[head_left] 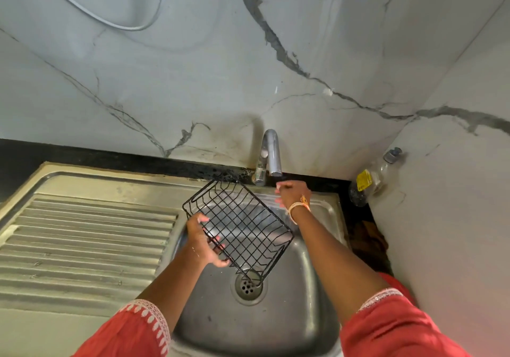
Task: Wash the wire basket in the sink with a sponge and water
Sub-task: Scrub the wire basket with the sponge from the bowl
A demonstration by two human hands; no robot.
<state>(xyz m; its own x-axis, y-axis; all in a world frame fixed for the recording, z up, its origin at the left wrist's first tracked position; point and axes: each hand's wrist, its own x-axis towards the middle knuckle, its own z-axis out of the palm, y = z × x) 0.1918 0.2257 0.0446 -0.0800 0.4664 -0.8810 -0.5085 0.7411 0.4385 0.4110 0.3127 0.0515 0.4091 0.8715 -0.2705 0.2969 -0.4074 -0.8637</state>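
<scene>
A black wire basket (242, 224) hangs tilted over the steel sink (300, 309), its lower corner above the drain (247, 287). My left hand (202, 242) grips the basket's left rim. My right hand (291, 193) is raised just under the spout of the chrome tap (270, 153), fingers spread, holding nothing. I cannot tell whether water is running. No sponge is in view.
A ribbed steel draining board (82, 243) lies left of the basin. A clear plastic bottle with a yellow label (371, 180) leans in the back right corner against the marble wall. A dark brown cloth-like thing (368, 239) lies on the black counter at the right.
</scene>
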